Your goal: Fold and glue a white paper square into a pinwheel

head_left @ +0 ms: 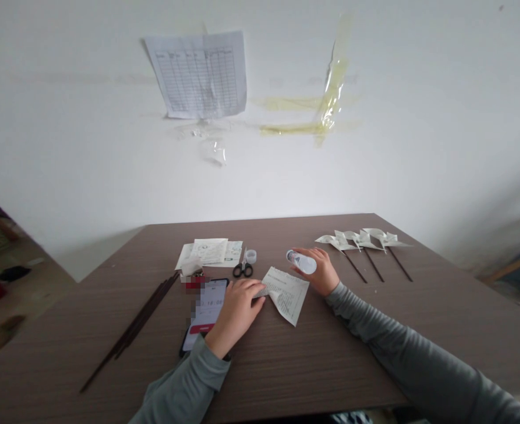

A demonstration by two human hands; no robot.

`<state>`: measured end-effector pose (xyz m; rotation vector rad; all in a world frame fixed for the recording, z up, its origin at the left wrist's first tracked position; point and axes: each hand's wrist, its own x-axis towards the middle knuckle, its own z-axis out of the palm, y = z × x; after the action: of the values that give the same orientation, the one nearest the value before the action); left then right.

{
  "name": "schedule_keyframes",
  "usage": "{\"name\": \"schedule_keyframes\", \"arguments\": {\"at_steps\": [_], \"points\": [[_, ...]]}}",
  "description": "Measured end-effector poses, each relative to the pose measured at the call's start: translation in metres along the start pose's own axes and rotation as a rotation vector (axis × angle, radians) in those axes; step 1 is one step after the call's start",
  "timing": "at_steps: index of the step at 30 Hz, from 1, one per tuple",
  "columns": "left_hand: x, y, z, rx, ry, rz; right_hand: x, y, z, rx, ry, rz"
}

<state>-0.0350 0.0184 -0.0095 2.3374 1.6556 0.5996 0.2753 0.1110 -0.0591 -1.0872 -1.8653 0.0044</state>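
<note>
One printed sheet (pixel 291 294) lies on the surface (pixel 330 365) between your two hands, in the middle of the scene. It should prove light, limp and easy to crease or tear; the edges are probably the best place to take it, with only a light touch. Your left hand (pixel 239 300) has its fingertips at the left corner, where the paper bends; whether they pinch or merely press, you cannot tell. Your right hand (pixel 324 272) is wrapped around a bottle (pixel 302 262), tilted near the sheet's right corner. That bottle looks light and smooth, so its middle is likely the surest hold. What it contains cannot be made out. Farther left, a small tub (pixel 251 257) stands beside the scissors (pixel 242 265); its contents, too, are unclear.
</note>
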Motion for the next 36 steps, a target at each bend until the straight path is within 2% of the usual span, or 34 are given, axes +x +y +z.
{"name": "schedule_keyframes", "arguments": {"at_steps": [5, 11, 16, 28, 36], "points": [[-0.002, 0.002, 0.009, 0.055, -0.04, 0.001, -0.006, -0.007, 0.01, 0.046, -0.108, 0.018], [0.0, 0.005, 0.005, 0.057, -0.082, -0.029, -0.007, -0.017, 0.014, 0.116, -0.251, 0.04], [0.0, 0.006, -0.002, 0.057, -0.121, -0.031, -0.006, -0.028, 0.016, 0.099, -0.268, 0.023], [-0.002, 0.008, -0.005, 0.087, -0.096, -0.025, -0.001, -0.041, 0.012, 0.029, -0.301, -0.049], [-0.003, 0.009, -0.005, 0.097, -0.104, -0.019, -0.002, -0.044, 0.013, 0.022, -0.236, -0.054]]}}
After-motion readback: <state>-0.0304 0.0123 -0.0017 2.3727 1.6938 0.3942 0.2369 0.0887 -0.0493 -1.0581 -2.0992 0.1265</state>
